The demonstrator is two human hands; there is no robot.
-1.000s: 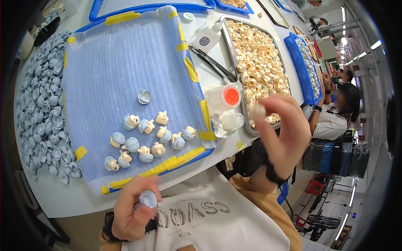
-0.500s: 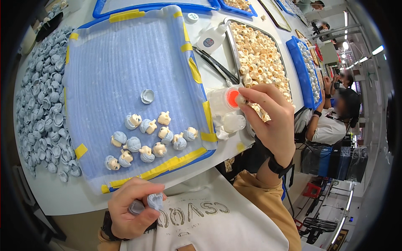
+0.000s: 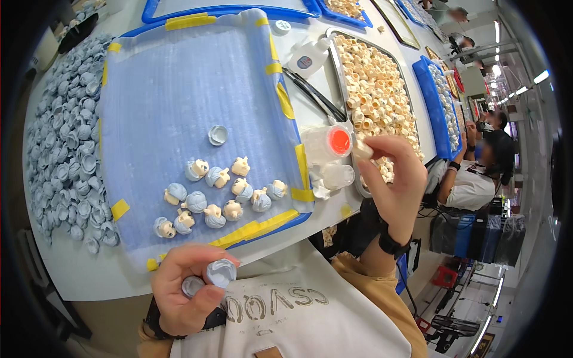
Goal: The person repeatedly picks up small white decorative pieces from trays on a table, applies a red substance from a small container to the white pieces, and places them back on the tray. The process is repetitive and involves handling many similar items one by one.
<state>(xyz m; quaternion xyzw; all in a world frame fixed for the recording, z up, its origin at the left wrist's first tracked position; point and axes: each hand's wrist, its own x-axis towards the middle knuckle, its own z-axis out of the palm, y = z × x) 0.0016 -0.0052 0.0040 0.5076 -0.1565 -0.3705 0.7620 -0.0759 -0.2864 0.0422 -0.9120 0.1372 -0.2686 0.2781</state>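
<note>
Two pale blue doll-hair shells are in my left hand (image 3: 178, 285), low in front of my apron. One hollow shell (image 3: 221, 272) sits between thumb and fingertips, its open side facing up; the other shell (image 3: 192, 287) rests against the fingers. My right hand (image 3: 397, 179) pinches a small cream doll-head piece (image 3: 363, 149), partly covered by the fingers. Just left of it stands a translucent cup (image 3: 316, 142) with a bright red-orange round area (image 3: 340, 141). Several doll heads with blue hair (image 3: 215, 216) lie on the lined blue tray (image 3: 179, 89), near a loose shell (image 3: 218, 135).
A heap of blue shells (image 3: 65, 155) covers the table's left. Beyond the cup are black tweezers (image 3: 313, 94), a white squeeze bottle (image 3: 308, 58) and a metal tray (image 3: 341, 65) of cream pieces. A smaller clear cup (image 3: 337, 176) stands nearer. People sit at the right.
My right hand has shifted slightly right with the cream piece, away from the cup's red-orange area. In my left hand, the front shell has turned to show more of its hollow.
</note>
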